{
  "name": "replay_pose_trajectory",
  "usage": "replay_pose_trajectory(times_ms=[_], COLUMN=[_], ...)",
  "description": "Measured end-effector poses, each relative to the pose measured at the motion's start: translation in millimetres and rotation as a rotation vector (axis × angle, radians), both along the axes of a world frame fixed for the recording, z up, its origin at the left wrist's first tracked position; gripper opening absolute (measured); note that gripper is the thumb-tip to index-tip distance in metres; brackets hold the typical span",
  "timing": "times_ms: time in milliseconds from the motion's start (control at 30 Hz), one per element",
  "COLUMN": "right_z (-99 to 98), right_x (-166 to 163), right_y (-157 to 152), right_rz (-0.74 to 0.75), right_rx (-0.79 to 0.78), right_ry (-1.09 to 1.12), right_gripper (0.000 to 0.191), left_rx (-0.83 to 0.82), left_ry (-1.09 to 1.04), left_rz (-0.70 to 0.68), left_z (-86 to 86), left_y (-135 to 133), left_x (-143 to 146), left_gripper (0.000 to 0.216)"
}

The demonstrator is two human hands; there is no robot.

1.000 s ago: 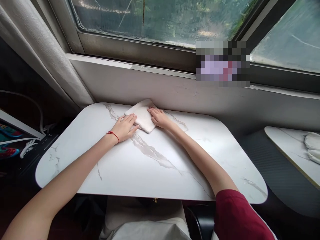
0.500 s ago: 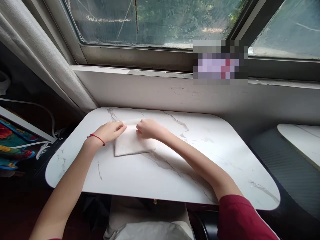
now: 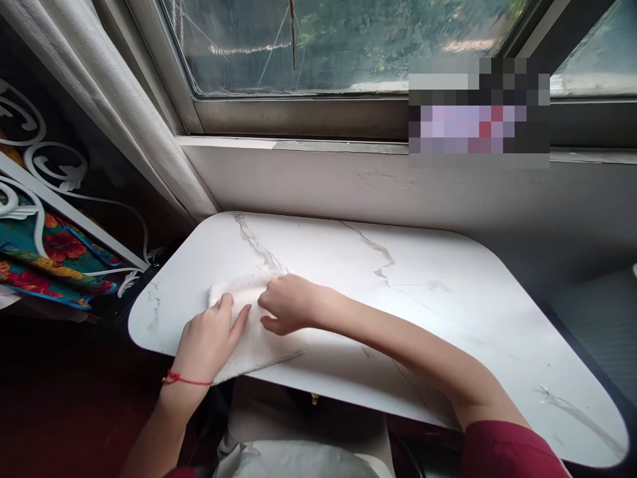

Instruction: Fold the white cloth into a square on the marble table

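A folded white cloth (image 3: 273, 345) lies on a white marble-patterned table (image 3: 423, 265), its lower left corner reaching the table's front edge. At the cloth's left side is my left hand (image 3: 206, 338), a red string bracelet on its wrist, fingers bent onto the fabric and thumb lying over it. My right hand (image 3: 288, 305) is curled at the upper middle of the cloth, fingertips tucked down against the fabric and mostly hidden. The two hands are close together but apart.
Behind the table are a wall and a window (image 3: 338, 50) with a blurred patch on its frame. A pale curtain (image 3: 124, 99) hangs at left, near a white scrolled metal frame (image 3: 74, 212) and flowered fabric (image 3: 64, 249). A grey ribbed surface (image 3: 612, 332) shows at right.
Both hands and the cloth have come nearer to the table's front edge. My left hand has turned, with its thumb spread away from its forefinger. The camera view has shifted left.
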State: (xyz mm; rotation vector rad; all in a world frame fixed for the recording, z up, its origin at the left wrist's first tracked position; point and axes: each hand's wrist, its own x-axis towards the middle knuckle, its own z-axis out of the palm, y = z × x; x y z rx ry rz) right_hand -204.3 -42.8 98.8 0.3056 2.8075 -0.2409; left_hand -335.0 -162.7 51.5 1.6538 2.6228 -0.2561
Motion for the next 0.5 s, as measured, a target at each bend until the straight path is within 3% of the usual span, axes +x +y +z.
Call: replay_pose_trajectory(times_ms=[133,233,367,500], right_z=[-2.6,-16.8,-46.8,-79.9], right_x=[1,-7,-19,-27], right_y=[-5,-6,0,25], right_rz=[0.038,0.047,0.007,-0.026], right_rx=[-0.091,-0.031,0.115,0.161], right_ry=[0.007,0.070,0.162,0.335], right_gripper=[0.035,0.041,0.061,0.063], left_rx=[0.008,0.036,0.056,-0.080], left_ry=[0.014,0.028,0.101,-0.010], left_rz=[0.070,0.053,0.030,0.028], left_z=[-7.1,-20.0,-34.4,-22.6], left_y=[-17,-11,20,62], left_x=[-7,-17,-37,-64], left_gripper=[0.047,0.050,0.062,0.078])
